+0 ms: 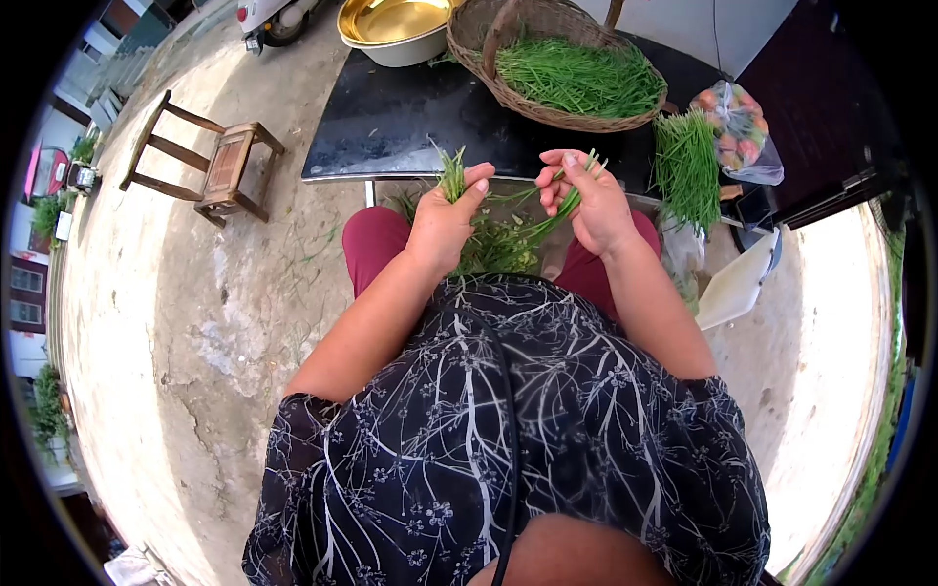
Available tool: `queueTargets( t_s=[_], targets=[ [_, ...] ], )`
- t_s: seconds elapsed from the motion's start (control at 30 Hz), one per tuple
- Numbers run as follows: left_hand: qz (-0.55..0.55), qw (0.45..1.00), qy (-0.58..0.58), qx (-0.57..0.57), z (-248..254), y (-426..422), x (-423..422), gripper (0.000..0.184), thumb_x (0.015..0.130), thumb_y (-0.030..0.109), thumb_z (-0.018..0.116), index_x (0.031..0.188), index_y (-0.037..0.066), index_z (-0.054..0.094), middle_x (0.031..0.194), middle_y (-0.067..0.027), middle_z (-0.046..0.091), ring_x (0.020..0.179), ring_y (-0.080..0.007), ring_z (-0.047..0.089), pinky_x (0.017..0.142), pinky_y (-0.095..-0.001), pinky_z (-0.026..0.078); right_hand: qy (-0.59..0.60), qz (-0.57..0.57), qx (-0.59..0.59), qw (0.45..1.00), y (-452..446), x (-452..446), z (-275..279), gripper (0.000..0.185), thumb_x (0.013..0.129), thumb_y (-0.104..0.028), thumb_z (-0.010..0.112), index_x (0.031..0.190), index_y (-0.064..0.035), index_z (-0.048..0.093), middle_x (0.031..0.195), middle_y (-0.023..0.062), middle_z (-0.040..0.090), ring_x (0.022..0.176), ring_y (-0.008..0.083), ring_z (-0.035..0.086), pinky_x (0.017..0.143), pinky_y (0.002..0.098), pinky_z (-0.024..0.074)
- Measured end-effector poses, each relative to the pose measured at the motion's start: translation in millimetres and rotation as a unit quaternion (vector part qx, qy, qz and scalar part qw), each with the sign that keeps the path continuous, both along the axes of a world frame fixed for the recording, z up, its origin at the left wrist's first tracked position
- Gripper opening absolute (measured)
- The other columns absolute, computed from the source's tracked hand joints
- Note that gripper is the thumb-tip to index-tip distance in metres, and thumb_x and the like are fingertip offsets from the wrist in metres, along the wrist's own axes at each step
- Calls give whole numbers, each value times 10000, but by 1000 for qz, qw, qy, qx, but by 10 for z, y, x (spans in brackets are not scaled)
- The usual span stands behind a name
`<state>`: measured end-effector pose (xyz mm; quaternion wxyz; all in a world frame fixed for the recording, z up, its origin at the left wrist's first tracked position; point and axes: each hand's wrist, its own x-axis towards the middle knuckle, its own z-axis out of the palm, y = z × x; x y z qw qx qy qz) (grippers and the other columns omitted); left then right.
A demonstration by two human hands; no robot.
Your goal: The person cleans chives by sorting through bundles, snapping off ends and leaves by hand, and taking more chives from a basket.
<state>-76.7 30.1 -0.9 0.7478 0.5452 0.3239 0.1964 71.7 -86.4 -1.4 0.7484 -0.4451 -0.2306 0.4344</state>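
My left hand [442,225] is closed round a short bunch of thin green stalks [451,176], their tips poking up above the thumb. To its right, my right hand [598,210] pinches a few longer green stalks [559,221] between thumb and fingers; these hang down toward my lap. Both hands are above my knees, just short of the table's near edge and apart from each other. Below and between them lies a heap of loose green trimmings [493,247], partly hidden by my hands and shirt.
On the black table [391,117] are a wicker basket [518,105] of green stalks, a pale basin [396,51] with a golden bowl, a stalk bundle [687,166] and a plastic bag of round fruit [741,127]. A wooden chair [230,166] stands left.
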Motion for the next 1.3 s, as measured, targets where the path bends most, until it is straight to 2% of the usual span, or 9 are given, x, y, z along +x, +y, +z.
queueTargets(
  t_s=[0.13, 0.6, 0.87, 0.93, 1.0, 1.07, 1.13, 1.17, 1.3],
  targets=[
    [-141, 988, -1, -56, -43, -39, 72, 247, 845, 201, 566, 1073, 110, 594, 709, 66, 508, 538, -29, 366, 453, -193, 299, 3, 66, 1, 998, 86, -45, -65, 261, 932, -205, 379, 1011, 5, 513, 804, 85, 576, 663, 133, 558, 571, 237, 442],
    [-121, 982, 119, -87, -418, 321, 130, 150, 828, 163, 574, 930, 57, 599, 698, 44, 488, 547, -43, 372, 439, -184, 260, 54, -106, 31, 992, 33, 472, -323, 254, 936, -213, 365, 1000, -19, 517, 785, 68, 572, 630, 119, 517, 582, 240, 416],
    [103, 969, 92, -207, -605, 544, 156, 98, 828, 115, 525, 859, 34, 571, 664, 15, 451, 480, -74, 322, 428, -225, 260, -344, -15, 55, 937, 35, -148, -65, 216, 922, -158, 413, 949, 3, 555, 793, 58, 551, 672, 106, 518, 619, 201, 424],
    [96, 973, 83, -195, -577, 585, 127, 112, 827, 98, 521, 906, 38, 572, 712, 0, 498, 482, -77, 326, 439, -220, 274, -357, -29, 58, 932, 71, -117, 34, 210, 915, -154, 426, 930, 2, 565, 771, 57, 553, 677, 103, 517, 628, 214, 422],
    [43, 985, 41, -162, -508, 549, 127, 178, 828, 83, 519, 996, 43, 562, 802, -16, 551, 498, -77, 340, 455, -208, 290, -511, -52, 11, 858, 136, 29, 36, 217, 919, -163, 415, 927, -11, 570, 733, 43, 546, 672, 93, 509, 639, 216, 417],
    [14, 986, 26, -163, -418, 485, 152, 241, 830, 68, 517, 1069, 51, 542, 889, -28, 572, 526, -72, 366, 472, -201, 314, -508, -51, -6, 860, 188, 76, -104, 224, 922, -178, 407, 928, -25, 570, 710, 33, 547, 677, 93, 500, 655, 233, 417],
    [-45, 987, -28, -150, -340, 399, 163, 282, 824, 55, 528, 1106, 54, 524, 918, -15, 561, 574, -64, 399, 489, -202, 334, -235, 62, -45, 969, 243, 15, -166, 220, 920, -185, 412, 931, -29, 566, 739, 37, 567, 675, 96, 492, 657, 237, 415],
    [-60, 989, -13, -132, -301, 351, 170, 277, 822, 53, 539, 1098, 64, 519, 895, 7, 538, 606, -58, 414, 506, -202, 345, -162, 102, -99, 977, 262, -5, -143, 207, 913, -178, 426, 929, -21, 560, 787, 43, 589, 699, 96, 507, 669, 246, 428],
    [-134, 984, -7, -114, -275, 273, 194, 159, 837, 86, 547, 992, 81, 515, 792, 37, 483, 612, -66, 420, 520, -203, 343, -260, 7, -89, 961, 451, -124, -267, 184, 850, -149, 543, 949, 4, 561, 854, 68, 607, 732, 82, 553, 653, 223, 454]
  ],
)
